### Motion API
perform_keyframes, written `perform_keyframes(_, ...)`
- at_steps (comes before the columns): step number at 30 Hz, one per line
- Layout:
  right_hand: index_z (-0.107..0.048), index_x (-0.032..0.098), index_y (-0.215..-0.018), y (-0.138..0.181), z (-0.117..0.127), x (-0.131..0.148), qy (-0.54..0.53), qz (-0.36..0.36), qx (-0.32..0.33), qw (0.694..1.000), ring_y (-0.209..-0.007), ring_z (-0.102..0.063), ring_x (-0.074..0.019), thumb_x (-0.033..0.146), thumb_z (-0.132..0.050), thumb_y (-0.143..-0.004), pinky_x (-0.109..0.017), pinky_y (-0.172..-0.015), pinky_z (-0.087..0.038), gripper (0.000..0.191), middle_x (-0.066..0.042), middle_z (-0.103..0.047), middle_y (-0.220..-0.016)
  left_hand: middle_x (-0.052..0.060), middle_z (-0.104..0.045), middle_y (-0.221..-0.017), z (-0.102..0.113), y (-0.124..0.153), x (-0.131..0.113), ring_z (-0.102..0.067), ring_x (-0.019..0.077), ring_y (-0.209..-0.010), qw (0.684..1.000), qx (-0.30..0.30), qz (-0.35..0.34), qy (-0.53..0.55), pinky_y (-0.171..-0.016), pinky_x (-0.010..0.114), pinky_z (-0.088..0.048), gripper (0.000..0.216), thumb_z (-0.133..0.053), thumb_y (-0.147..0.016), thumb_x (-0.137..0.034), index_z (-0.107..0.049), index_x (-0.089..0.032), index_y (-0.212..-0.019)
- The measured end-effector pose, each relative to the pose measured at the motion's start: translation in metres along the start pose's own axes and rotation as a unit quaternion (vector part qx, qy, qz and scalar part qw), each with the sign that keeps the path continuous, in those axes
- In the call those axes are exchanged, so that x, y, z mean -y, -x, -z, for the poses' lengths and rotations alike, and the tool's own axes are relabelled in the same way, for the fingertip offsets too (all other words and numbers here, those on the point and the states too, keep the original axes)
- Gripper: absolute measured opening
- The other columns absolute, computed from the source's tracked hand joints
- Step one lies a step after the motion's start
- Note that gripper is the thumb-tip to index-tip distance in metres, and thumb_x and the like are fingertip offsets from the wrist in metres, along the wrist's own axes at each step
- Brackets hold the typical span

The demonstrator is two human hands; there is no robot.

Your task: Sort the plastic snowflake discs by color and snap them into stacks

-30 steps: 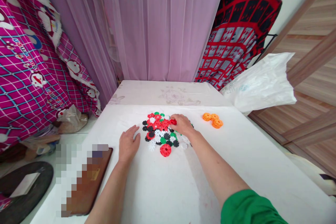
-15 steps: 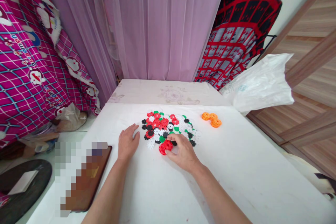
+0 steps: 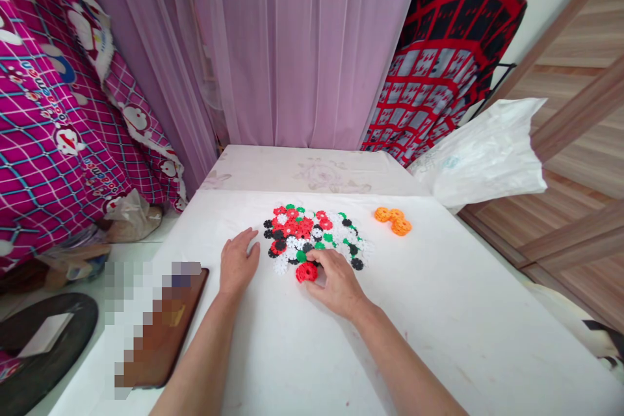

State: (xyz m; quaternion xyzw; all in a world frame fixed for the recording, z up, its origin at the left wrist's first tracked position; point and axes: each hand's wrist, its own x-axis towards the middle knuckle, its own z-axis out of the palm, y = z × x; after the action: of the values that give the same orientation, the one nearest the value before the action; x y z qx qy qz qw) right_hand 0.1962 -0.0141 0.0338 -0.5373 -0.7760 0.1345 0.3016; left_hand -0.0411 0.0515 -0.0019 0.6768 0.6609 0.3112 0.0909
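Note:
A pile of small plastic snowflake discs [image 3: 312, 237] in red, white, black and green lies on the white table [image 3: 439, 312]. My right hand [image 3: 336, 283] rests at the pile's near edge, its thumb and fingers pinched on a red disc [image 3: 306, 272]. My left hand [image 3: 237, 263] lies flat on the table just left of the pile, fingers stretched out and holding nothing. Three joined orange discs [image 3: 394, 221] sit apart to the right of the pile.
A brown flat object [image 3: 156, 331] lies on the table's left edge. A white plastic bag [image 3: 482, 156] sits at the back right. Pink curtains hang behind; patterned blankets stand at both sides. A wooden floor shows on the right.
My right hand came back from the far side of the pile to its near edge and closed on the red disc there. The left hand stayed put.

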Motion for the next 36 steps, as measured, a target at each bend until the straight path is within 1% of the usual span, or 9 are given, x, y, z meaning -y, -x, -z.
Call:
perform_keyframes(5,-0.063,0.024,-0.098,-0.013,0.008,-0.024,0.001,-0.031,-0.047,0.998,-0.093,-0.062,-0.0196,0.024,-0.057,-0.082,-0.033,-0.086,-0.045,0.018,-0.003,-0.069,-0.097,0.007,-0.061,-0.135,-0.001,0.001,0.001,-0.056,0.0253,-0.124,1.000,0.001,-0.001,0.002,-0.112,0.052,-0.032,0.037,-0.043,-0.090,-0.030,-0.064,-0.024,-0.120)
perform_keyframes(8,-0.065,0.024,-0.093,-0.032,0.013,-0.045,0.056,-0.111,-0.057,0.991,-0.090,-0.062,-0.0188,0.022,-0.055,-0.083,-0.031,-0.083,-0.046,0.014,-0.003,-0.069,-0.097,0.007,-0.061,-0.134,-0.001,0.001,0.002,-0.057,0.0252,-0.123,1.000,-0.002,0.000,0.006,-0.112,0.052,-0.032,0.037,-0.044,-0.089,-0.031,-0.064,-0.024,-0.119)
perform_keyframes(11,-0.066,0.022,-0.100,-0.054,0.016,-0.059,0.128,-0.183,-0.038,0.974,-0.097,-0.061,-0.0203,0.023,-0.057,-0.084,-0.030,-0.083,-0.044,0.019,-0.005,-0.068,-0.104,0.007,-0.062,-0.134,-0.001,0.001,0.002,-0.057,0.0248,-0.123,1.000,-0.002,0.000,0.006,-0.112,0.051,-0.032,0.036,-0.044,-0.090,-0.031,-0.065,-0.025,-0.119)
perform_keyframes(16,-0.063,0.021,-0.113,-0.078,0.015,-0.060,0.203,-0.202,0.020,0.958,-0.107,-0.058,-0.0240,0.038,-0.061,-0.083,-0.030,-0.085,-0.042,0.034,-0.007,-0.067,-0.112,0.008,-0.061,-0.135,-0.002,0.000,0.003,-0.056,0.0249,-0.124,1.000,0.003,-0.003,-0.003,-0.112,0.051,-0.033,0.037,-0.043,-0.090,-0.031,-0.064,-0.024,-0.120)
perform_keyframes(21,-0.060,0.021,-0.116,-0.092,0.015,-0.054,0.221,-0.222,0.067,0.947,-0.106,-0.058,-0.0252,0.036,-0.058,-0.083,-0.031,-0.082,-0.041,0.036,-0.007,-0.070,-0.110,0.008,-0.062,-0.133,-0.003,0.000,0.005,-0.057,0.0251,-0.124,1.000,-0.003,-0.007,-0.006,-0.112,0.051,-0.034,0.037,-0.043,-0.090,-0.031,-0.064,-0.023,-0.120)
perform_keyframes(24,-0.057,0.020,-0.119,-0.097,0.015,-0.054,0.204,-0.238,0.068,0.947,-0.107,-0.059,-0.0252,0.033,-0.059,-0.082,-0.031,-0.082,-0.041,0.040,-0.007,-0.070,-0.109,0.007,-0.062,-0.133,-0.003,0.000,0.005,-0.058,0.0252,-0.122,1.000,-0.006,-0.009,-0.005,-0.111,0.051,-0.035,0.036,-0.044,-0.090,-0.031,-0.065,-0.024,-0.119)
perform_keyframes(30,-0.052,0.023,-0.123,-0.074,0.021,-0.045,0.054,-0.242,-0.014,0.969,-0.101,-0.061,-0.0209,0.032,-0.063,-0.077,-0.031,-0.085,-0.044,0.049,-0.003,-0.070,-0.106,0.007,-0.061,-0.134,-0.001,0.000,0.002,-0.057,0.0255,-0.123,1.000,0.001,0.002,0.004,-0.112,0.052,-0.033,0.037,-0.045,-0.089,-0.030,-0.065,-0.023,-0.120)
perform_keyframes(33,-0.052,0.025,-0.123,-0.043,0.021,-0.026,-0.050,-0.170,-0.011,0.984,-0.097,-0.062,-0.0184,0.030,-0.065,-0.073,-0.032,-0.085,-0.046,0.052,-0.001,-0.069,-0.104,0.007,-0.061,-0.135,-0.001,0.000,0.001,-0.057,0.0253,-0.123,1.000,0.002,0.002,0.007,-0.112,0.052,-0.032,0.037,-0.045,-0.089,-0.030,-0.064,-0.024,-0.120)
perform_keyframes(36,-0.054,0.025,-0.119,-0.016,0.018,-0.007,-0.076,-0.106,0.008,0.991,-0.096,-0.062,-0.0181,0.024,-0.065,-0.069,-0.033,-0.088,-0.046,0.051,-0.001,-0.069,-0.103,0.007,-0.061,-0.134,-0.001,0.000,0.001,-0.057,0.0254,-0.124,1.000,0.002,0.003,0.007,-0.112,0.052,-0.032,0.037,-0.045,-0.089,-0.030,-0.065,-0.024,-0.120)
